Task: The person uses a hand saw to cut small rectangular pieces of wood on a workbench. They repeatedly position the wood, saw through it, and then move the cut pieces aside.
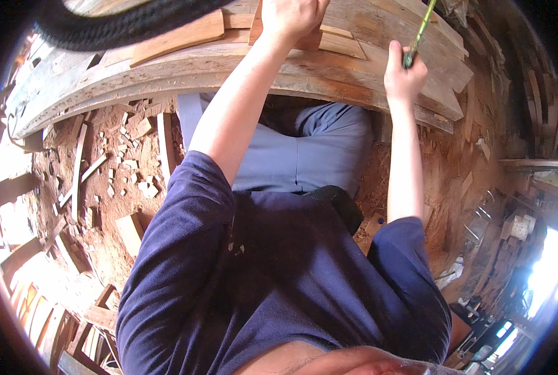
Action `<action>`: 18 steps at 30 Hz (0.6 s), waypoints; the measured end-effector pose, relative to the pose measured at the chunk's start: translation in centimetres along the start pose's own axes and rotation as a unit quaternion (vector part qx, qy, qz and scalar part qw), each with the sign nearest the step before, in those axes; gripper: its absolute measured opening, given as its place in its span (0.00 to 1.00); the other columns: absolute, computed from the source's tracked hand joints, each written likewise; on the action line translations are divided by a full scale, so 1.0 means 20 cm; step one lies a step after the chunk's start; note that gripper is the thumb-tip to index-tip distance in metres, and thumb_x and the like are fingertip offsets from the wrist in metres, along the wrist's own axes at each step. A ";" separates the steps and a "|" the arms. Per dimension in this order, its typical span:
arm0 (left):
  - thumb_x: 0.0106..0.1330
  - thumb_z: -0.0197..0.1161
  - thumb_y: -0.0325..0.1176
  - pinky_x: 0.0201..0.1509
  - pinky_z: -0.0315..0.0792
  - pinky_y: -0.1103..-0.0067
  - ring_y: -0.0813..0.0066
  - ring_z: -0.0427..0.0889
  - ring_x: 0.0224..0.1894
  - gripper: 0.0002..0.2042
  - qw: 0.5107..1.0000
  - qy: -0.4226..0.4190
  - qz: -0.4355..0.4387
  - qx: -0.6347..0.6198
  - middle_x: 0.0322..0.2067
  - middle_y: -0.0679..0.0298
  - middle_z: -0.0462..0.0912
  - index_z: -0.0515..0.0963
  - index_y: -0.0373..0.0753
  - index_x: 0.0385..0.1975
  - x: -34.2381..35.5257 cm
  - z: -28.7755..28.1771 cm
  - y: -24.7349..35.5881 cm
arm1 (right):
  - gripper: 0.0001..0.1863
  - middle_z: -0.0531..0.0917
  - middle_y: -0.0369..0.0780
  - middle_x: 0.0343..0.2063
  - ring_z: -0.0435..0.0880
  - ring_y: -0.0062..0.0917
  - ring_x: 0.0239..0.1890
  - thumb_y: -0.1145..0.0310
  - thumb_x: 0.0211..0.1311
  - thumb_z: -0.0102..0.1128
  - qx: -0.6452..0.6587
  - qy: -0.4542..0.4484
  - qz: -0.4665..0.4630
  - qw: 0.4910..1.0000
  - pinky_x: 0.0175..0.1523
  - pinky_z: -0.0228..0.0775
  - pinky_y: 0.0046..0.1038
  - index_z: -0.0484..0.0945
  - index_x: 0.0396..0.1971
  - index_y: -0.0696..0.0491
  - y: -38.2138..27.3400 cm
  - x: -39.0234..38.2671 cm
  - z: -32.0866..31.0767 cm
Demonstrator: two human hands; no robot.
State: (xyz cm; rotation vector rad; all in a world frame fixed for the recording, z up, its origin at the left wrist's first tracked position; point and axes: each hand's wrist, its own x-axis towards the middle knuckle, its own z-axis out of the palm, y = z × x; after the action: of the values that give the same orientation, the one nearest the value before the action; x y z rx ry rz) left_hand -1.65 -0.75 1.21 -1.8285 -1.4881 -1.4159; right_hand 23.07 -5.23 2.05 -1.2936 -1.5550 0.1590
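At the upper edge, my left hand (293,17) is closed over a reddish-brown wooden block (311,42), which rests on the plank workbench (204,72). The upper edge cuts off part of this hand. To its right, my right hand (406,80) is wrapped round the dark grip of a thin yellow-green tool (423,26). The tool slants up out of view, so its far end is hidden and its kind does not show. Beside the block lie flat wooden boards (182,39) and a thin wood strip (344,45).
A thick black braided strap or cable (129,26) crosses the upper left. Wood offcuts (144,187) and sticks (79,172) litter the brown dirt floor left of my legs. Stacked lumber (535,103) stands far right. Dark tools (482,331) lie at the lower right.
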 end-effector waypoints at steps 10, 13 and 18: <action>0.74 0.57 0.43 0.33 0.74 0.61 0.53 0.82 0.18 0.24 0.995 -0.067 -0.029 0.065 0.14 0.54 0.81 0.79 0.43 0.12 0.01 0.06 -0.02 | 0.29 0.84 0.50 0.19 0.88 0.48 0.26 0.40 0.65 0.60 -0.390 -0.058 -0.051 0.918 0.32 0.80 0.47 0.82 0.20 0.53 0.38 0.17 0.08; 0.75 0.55 0.44 0.33 0.76 0.64 0.56 0.82 0.18 0.25 0.988 -0.121 -0.023 0.095 0.14 0.55 0.81 0.80 0.40 0.14 0.00 0.08 -0.05 | 0.29 0.86 0.50 0.23 0.89 0.48 0.30 0.38 0.65 0.58 -0.399 -0.119 0.007 0.909 0.35 0.81 0.47 0.83 0.25 0.52 0.36 0.17 0.09; 0.81 0.38 0.52 0.35 0.76 0.62 0.53 0.82 0.17 0.36 0.975 -0.191 -0.053 0.101 0.12 0.55 0.80 0.81 0.40 0.11 0.01 0.12 -0.08 | 0.28 0.87 0.51 0.27 0.88 0.50 0.35 0.36 0.65 0.57 -0.382 -0.142 0.036 0.913 0.39 0.81 0.50 0.86 0.30 0.49 0.32 0.18 0.08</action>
State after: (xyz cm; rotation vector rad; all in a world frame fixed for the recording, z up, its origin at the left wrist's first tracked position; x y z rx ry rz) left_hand -1.95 1.91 -0.08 -1.9920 -1.8631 -0.9448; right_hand 26.46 1.02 -0.71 -2.0045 -1.9072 -0.2603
